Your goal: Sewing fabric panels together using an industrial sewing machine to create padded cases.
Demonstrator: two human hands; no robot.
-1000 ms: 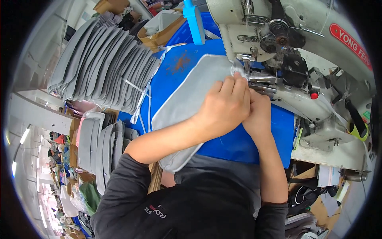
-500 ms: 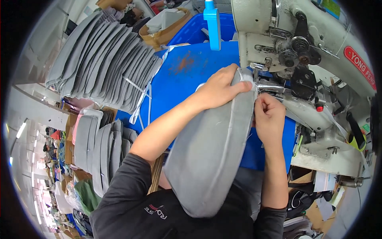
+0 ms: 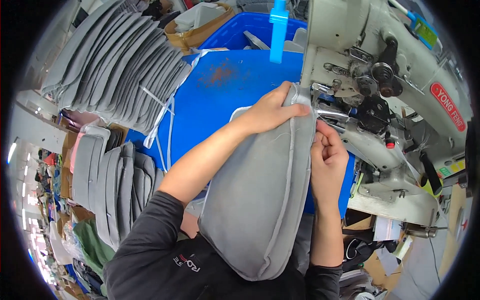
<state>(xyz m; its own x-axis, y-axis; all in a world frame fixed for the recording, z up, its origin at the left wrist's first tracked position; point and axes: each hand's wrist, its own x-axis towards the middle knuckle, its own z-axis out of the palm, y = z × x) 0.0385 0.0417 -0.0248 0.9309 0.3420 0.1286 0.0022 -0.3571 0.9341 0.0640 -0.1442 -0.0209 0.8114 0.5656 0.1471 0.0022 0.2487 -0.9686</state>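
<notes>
the person in front of me has the left hand [image 3: 277,109] clasped over the top end of a grey padded piece [image 3: 247,185], thumb on its near face, close beside the metal parts of the sewing machine [image 3: 334,47]. the piece slants down past the blue tabletop [image 3: 272,75] in front of the dark shirt [image 3: 215,270]. the right hand [image 3: 328,147] is curled at its right border; i cannot tell whether those fingers pinch anything. 2 stacks of grey pieces [image 3: 120,70] stand off to the left.
</notes>
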